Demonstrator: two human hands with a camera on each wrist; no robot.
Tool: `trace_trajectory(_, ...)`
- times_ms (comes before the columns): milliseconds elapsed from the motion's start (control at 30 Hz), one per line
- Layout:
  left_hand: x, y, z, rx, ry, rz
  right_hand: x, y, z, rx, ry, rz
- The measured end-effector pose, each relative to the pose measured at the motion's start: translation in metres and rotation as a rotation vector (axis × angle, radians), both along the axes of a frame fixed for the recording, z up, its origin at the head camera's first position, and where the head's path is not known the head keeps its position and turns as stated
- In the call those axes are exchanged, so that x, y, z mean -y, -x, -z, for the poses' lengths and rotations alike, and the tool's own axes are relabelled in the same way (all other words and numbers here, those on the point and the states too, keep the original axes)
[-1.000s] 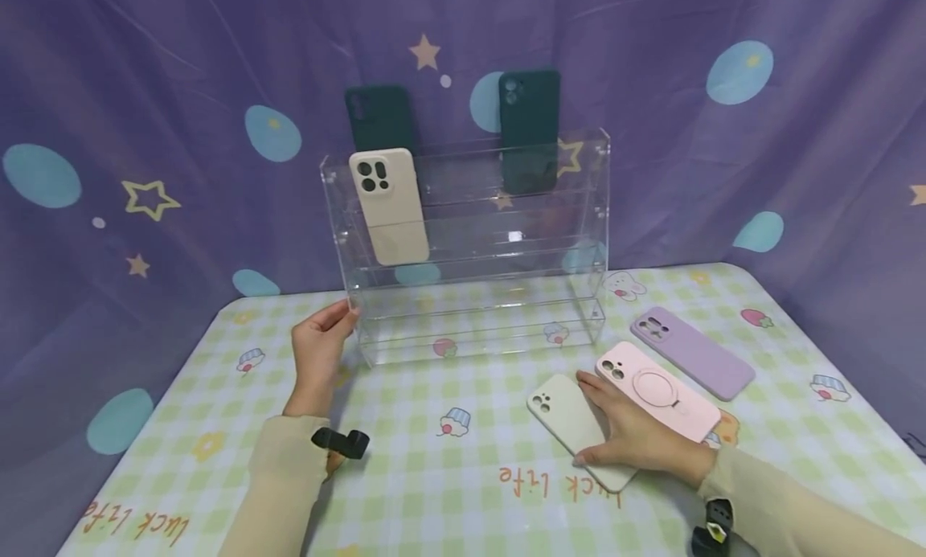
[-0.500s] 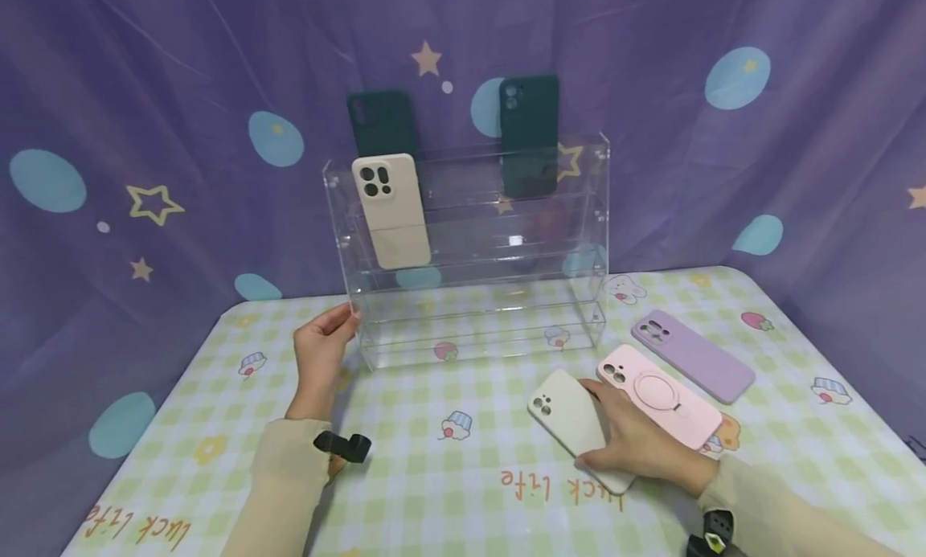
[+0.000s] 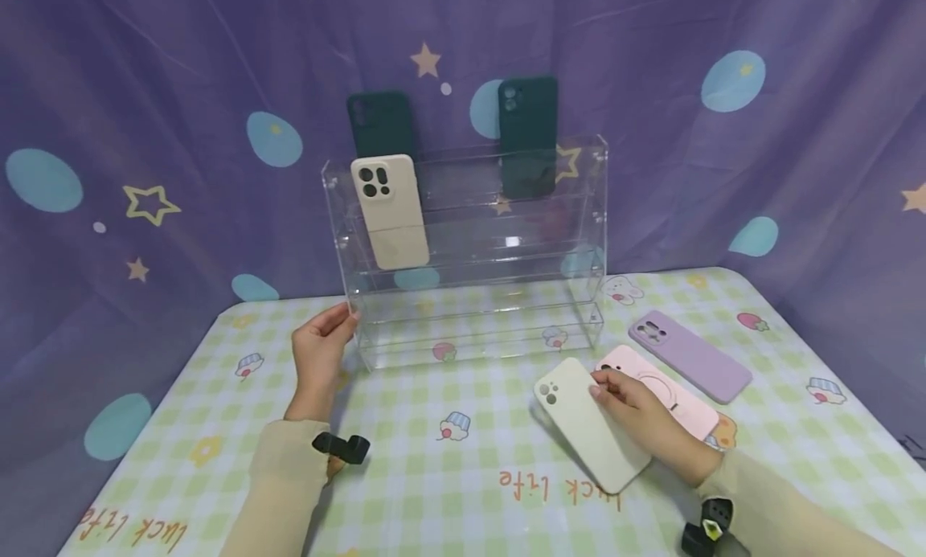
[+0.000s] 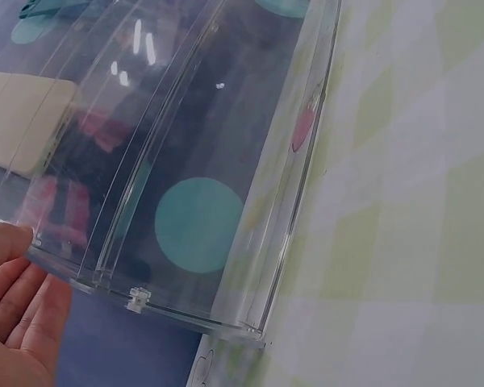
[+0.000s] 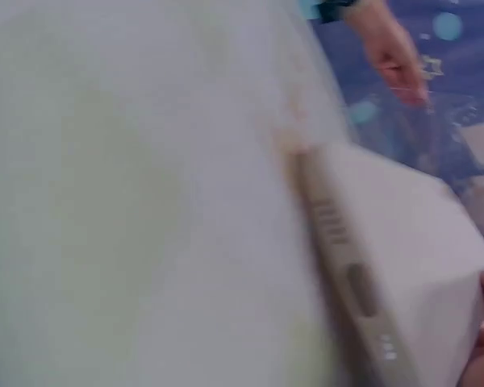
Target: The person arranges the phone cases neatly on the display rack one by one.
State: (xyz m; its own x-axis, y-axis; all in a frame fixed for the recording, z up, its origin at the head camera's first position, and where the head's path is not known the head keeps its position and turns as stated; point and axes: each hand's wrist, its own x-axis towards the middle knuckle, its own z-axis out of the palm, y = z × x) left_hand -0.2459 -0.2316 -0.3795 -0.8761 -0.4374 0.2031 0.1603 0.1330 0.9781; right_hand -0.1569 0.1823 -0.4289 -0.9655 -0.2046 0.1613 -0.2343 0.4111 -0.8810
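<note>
My right hand [image 3: 647, 416] pinches a cream-white phone case [image 3: 589, 428] by its right edge. The case is tilted, its camera end raised off the tablecloth; in the right wrist view the end of the same case [image 5: 403, 234] with its port slot shows close up. My left hand [image 3: 321, 352] holds the left side edge of a clear acrylic tiered display stand [image 3: 477, 296]; in the left wrist view thumb and fingers [image 4: 24, 310] are at that edge. On the stand lean a beige case [image 3: 394, 219], a dark green case [image 3: 379, 123] behind it, and another dark green case [image 3: 530, 135] at right.
Right of the stand, a pink case with a ring [image 3: 683, 412] lies flat, partly covered by my right hand. Beyond it lies a purple case [image 3: 694, 356]. A green checked tablecloth [image 3: 405, 493] covers the table, and a purple curtain [image 3: 651, 179] hangs behind.
My right hand has changed from spanning the cream-white case to pinching its right edge, and the camera end has come up off the table. The left hand stays on the stand.
</note>
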Motion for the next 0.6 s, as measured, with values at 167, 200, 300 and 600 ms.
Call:
trace_trajectory(167, 0.000, -0.002, 0.002, -0.020, 0.020, -0.009, -0.006, 0.007, -0.015, 0.137, 0.150, -0.033)
trace_trajectory(200, 0.000, -0.003, 0.002, -0.020, 0.024, -0.014, -0.007, 0.008, -0.019, 0.160, 0.179, -0.042)
trace_trajectory(300, 0.000, -0.003, 0.003, -0.021, 0.027, -0.035, -0.009, 0.013, -0.036, 0.170, 0.219, -0.076)
trace_trajectory(600, -0.001, 0.001, 0.005, -0.023, 0.027, -0.044, -0.008, 0.050, -0.097, 0.086, 0.468, -0.129)
